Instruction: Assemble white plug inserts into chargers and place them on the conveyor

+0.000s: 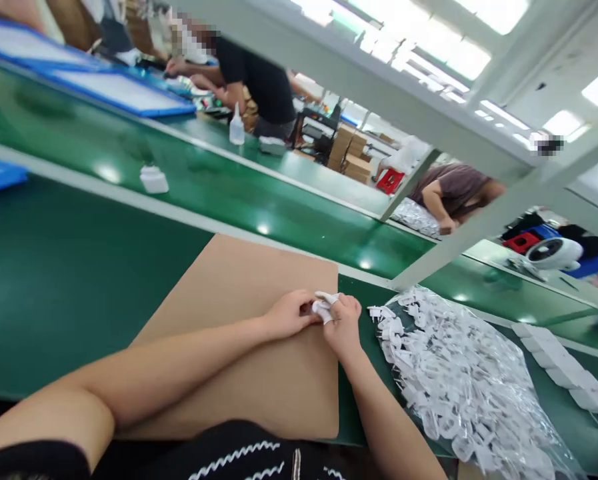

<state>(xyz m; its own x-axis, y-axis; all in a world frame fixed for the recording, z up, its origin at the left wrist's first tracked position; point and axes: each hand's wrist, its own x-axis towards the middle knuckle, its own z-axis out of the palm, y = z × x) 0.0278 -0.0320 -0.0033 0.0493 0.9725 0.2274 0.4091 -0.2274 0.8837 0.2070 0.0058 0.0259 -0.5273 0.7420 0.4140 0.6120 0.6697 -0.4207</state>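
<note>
A long dark-green bench (79, 267) spreads across the foreground, with a glossy green strip (303, 237) running along its far side. On the bench, in front of the person, lies a flat brown board (289, 393) with rounded corners on its right side. To its right, and apart from it, sprawls a heap of white plastic parts (459, 373), many of them with thin prongs; clear plastic film (561, 443) shows past its lower right edge. Just beyond the heap, further right, an overlapping row of flat white boxy pieces (559, 367) runs slantwise along the bench. The left hand (289, 313) and the right hand (345, 327) meet over the board near its right edge, fingers bent and gaps narrow, the right hand being the nearer to the heap. A squat white bottle (153, 180) stands on the glossy strip, left of the board. Smallest are the white coverings (323, 311) at the right hand's fingertips; whether a part is pinched between the hands I cannot tell.
</note>
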